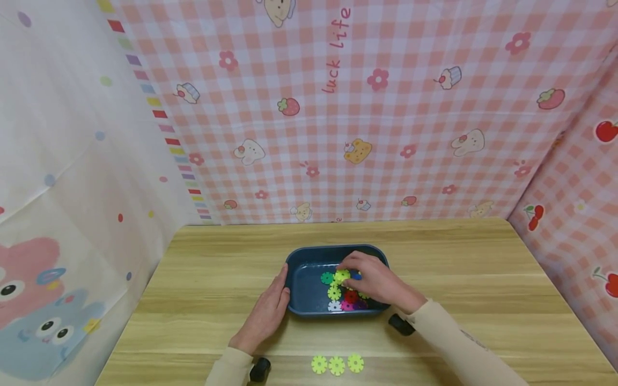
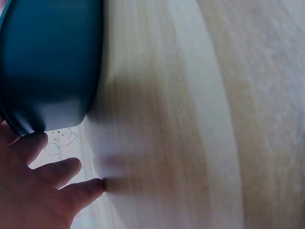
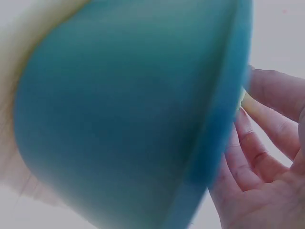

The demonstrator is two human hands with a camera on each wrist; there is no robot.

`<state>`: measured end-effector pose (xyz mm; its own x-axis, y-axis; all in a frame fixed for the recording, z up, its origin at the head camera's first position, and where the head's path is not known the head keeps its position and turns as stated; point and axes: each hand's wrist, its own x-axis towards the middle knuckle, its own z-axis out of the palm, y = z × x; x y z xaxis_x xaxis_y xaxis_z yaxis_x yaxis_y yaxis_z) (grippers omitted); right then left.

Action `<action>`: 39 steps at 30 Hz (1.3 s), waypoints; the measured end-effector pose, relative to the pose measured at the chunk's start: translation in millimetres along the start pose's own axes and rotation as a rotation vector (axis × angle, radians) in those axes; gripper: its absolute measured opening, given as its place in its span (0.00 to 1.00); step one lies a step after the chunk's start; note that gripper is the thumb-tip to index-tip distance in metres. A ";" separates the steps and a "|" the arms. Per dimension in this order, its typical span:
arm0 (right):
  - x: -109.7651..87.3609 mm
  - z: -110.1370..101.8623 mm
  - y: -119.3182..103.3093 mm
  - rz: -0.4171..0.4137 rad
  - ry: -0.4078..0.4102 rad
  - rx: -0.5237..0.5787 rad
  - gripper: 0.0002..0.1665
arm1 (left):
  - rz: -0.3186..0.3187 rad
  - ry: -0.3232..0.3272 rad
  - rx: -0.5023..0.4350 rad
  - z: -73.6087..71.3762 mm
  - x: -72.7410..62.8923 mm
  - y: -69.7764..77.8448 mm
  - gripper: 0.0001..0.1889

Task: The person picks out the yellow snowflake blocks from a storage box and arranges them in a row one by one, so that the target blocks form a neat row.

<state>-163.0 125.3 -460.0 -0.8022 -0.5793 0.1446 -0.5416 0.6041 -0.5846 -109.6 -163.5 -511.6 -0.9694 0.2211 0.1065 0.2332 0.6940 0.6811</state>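
A dark blue plastic basin (image 1: 304, 295) stands on the table with several gear-edged snowflake discs in its right half. My left hand (image 1: 266, 311) rests against the basin's left end; in the left wrist view, its straight, spread fingers (image 2: 59, 171) touch the wall. Reaching over the right side, my right hand (image 1: 374, 279) pinches a yellow-green snowflake disc (image 1: 342, 276) between thumb and fingers. A sliver of yellow shows at those fingertips in the right wrist view, where the basin wall (image 3: 119, 105) hides the rest. Green (image 1: 326, 277), red (image 1: 351, 296) and white (image 1: 334, 306) discs lie around it.
Three yellow-green discs (image 1: 336, 365) lie in a row on the wooden table (image 1: 217, 268) near its front edge. A pink checked cloth (image 1: 338, 123) hangs behind the table. Black wrist cameras (image 1: 402, 325) sit under both wrists.
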 end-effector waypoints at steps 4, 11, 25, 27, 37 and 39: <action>-4.2 -3.6 -3.4 -0.010 0.004 0.016 0.16 | 0.006 0.003 0.000 0.1 0.1 0.0 0.29; -11.4 -9.3 -8.2 -0.024 0.022 0.036 0.17 | 0.002 -0.002 -0.003 -0.1 0.2 0.2 0.29; -30.2 -16.3 -18.0 -0.039 0.041 0.028 0.17 | 0.006 0.001 0.002 -0.2 0.4 1.3 0.29; -33.7 -17.2 -19.3 -0.040 0.038 0.023 0.17 | 0.005 0.001 0.003 0.0 0.5 1.4 0.29; -50.9 -20.6 -23.9 -0.072 0.056 -0.004 0.18 | -0.001 -0.001 0.007 0.8 -0.4 -0.3 0.30; -54.2 -21.0 -25.1 -0.078 0.061 -0.004 0.18 | -0.001 -0.001 0.007 0.6 -0.7 -0.3 0.30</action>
<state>-111.1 153.1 -436.4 -0.7714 -0.5901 0.2382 -0.6039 0.5611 -0.5661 -109.0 -163.5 -512.3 -0.9697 0.2209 0.1047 0.2323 0.6993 0.6760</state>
